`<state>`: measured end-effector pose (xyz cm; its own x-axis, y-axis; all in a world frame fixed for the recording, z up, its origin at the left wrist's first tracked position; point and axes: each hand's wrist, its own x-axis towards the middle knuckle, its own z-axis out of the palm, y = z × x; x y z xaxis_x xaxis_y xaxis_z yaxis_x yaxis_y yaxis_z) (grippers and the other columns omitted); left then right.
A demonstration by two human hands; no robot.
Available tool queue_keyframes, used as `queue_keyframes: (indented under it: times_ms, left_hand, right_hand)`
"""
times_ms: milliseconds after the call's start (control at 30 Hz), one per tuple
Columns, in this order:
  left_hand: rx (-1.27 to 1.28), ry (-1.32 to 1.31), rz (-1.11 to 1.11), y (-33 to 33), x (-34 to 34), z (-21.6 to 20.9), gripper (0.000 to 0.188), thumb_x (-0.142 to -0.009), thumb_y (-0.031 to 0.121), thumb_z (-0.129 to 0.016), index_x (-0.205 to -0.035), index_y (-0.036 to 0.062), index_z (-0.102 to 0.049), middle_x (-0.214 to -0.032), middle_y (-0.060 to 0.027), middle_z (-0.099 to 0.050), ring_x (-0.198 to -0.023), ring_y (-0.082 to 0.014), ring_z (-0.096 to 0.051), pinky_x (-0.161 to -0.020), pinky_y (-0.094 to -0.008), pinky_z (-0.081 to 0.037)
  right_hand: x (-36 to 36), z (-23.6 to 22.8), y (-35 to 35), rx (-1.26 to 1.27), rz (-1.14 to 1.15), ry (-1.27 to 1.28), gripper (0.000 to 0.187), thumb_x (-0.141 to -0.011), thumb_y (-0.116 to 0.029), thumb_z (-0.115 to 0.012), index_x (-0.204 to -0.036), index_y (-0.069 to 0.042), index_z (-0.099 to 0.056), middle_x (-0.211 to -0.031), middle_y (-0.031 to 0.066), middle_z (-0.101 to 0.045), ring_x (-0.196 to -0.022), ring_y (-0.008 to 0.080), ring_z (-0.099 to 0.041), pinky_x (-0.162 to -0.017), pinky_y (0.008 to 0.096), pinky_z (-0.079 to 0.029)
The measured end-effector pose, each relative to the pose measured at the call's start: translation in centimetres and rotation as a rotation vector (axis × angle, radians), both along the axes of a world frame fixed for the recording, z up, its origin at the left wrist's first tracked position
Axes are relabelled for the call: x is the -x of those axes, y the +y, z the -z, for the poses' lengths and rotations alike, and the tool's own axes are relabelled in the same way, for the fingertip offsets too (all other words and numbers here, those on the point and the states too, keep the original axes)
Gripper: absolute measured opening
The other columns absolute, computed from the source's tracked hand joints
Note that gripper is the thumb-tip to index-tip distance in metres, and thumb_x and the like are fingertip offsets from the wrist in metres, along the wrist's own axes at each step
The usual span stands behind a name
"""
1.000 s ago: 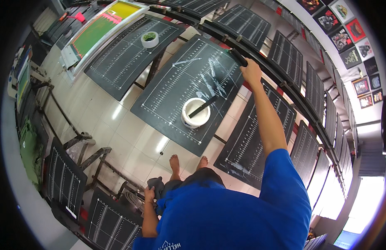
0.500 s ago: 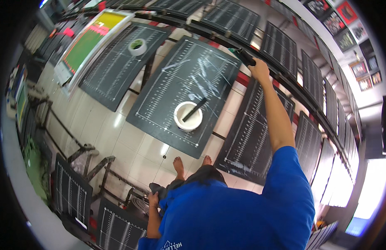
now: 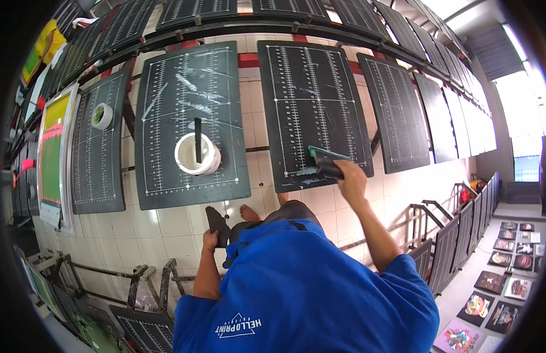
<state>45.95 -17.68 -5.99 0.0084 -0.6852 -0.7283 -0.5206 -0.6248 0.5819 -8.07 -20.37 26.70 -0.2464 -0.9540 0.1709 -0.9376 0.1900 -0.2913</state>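
My right hand (image 3: 352,181) is closed around the black handle of a squeegee (image 3: 327,163). Its teal blade rests on or just over the near end of a black printing board (image 3: 320,126) with white ruler marks, where a pale smear shows. Low beside my waist, my left hand (image 3: 210,240) grips a dark flat piece (image 3: 216,225) whose kind I cannot make out. On the board to the left (image 3: 167,185), streaked with whitish residue, stands a white tub (image 3: 203,167) with a black stick (image 3: 197,138) leaning in it.
A roll of tape (image 3: 102,116) lies on a board farther left, beside a framed screen (image 3: 42,156) in green and yellow. More boards (image 3: 396,112) run off to the right along a dark rail (image 3: 190,32). Metal racks (image 3: 149,282) stand behind me.
My view has swung right. My right hand has brought the squeegee from the far end of the right board down to its near end. My left hand's dark piece now shows more plainly.
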Motion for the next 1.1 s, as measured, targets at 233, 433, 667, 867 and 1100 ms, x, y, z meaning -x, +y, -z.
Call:
queue_keyframes:
  times_ms: [233, 433, 667, 867, 1100]
  left_hand:
    - [0.100, 0.145, 0.029, -6.3, 4.0, -2.9, 0.032, -0.090, 0.018, -0.063, -0.112, -0.0056, -0.066, -0.108, -0.0193, -0.072, -0.097, -0.0291, -0.069, -0.087, -0.0383, -0.051]
    - [-0.014, 0.220, -0.169, -2.6, 6.4, -3.8, 0.031, -0.092, 0.016, -0.062, -0.114, -0.0060, -0.065, -0.105, -0.0146, -0.071, -0.094, -0.0238, -0.066, -0.087, -0.0347, -0.050]
    - [-0.063, 0.271, -0.622, 6.6, 6.9, -2.8, 0.028, -0.095, 0.013, -0.060, -0.116, -0.0039, -0.064, -0.105, -0.0123, -0.070, -0.091, -0.0222, -0.066, -0.083, -0.0346, -0.052]
    - [0.007, 0.423, -1.136, 13.7, 14.5, -3.7, 0.030, -0.093, 0.007, -0.062, -0.121, -0.0044, -0.059, -0.107, -0.0131, -0.069, -0.092, -0.0261, -0.068, -0.085, -0.0377, -0.055]
    - [0.196, 0.216, -1.264, 20.6, 34.2, -5.9, 0.054, -0.079, -0.002, -0.069, -0.129, -0.0073, -0.049, -0.123, -0.0200, -0.061, -0.111, -0.0311, -0.061, -0.100, -0.0376, -0.047]
  right_hand:
    - [-4.4, -0.8, -0.4, -0.008, -0.085, -0.047, 0.050, -0.065, 0.002, -0.069, -0.113, -0.012, -0.071, -0.115, 0.0041, -0.068, -0.111, 0.0249, -0.062, -0.094, 0.0370, -0.048]
    - [-4.9, -2.0, -7.2, 0.005, -0.468, 0.042, 0.049, -0.065, 0.005, -0.067, -0.110, -0.013, -0.072, -0.112, 0.0010, -0.069, -0.114, 0.0232, -0.058, -0.100, 0.0381, -0.044]
    - [0.8, -2.3, -9.9, -0.194, -0.856, 0.063, 0.054, -0.063, 0.005, -0.068, -0.113, -0.016, -0.071, -0.116, -0.0030, -0.067, -0.114, 0.0194, -0.057, -0.103, 0.0357, -0.042]
    - [11.7, -3.5, -10.3, -0.356, -1.217, 0.189, 0.055, -0.061, 0.003, -0.072, -0.112, -0.018, -0.071, -0.119, -0.0040, -0.067, -0.116, 0.0183, -0.057, -0.103, 0.0358, -0.042]
    - [5.9, -1.6, -15.3, -0.026, -1.445, -0.023, 0.052, -0.063, 0.005, -0.067, -0.112, -0.014, -0.070, -0.115, -0.0011, -0.068, -0.113, 0.0215, -0.059, -0.100, 0.0382, -0.043]
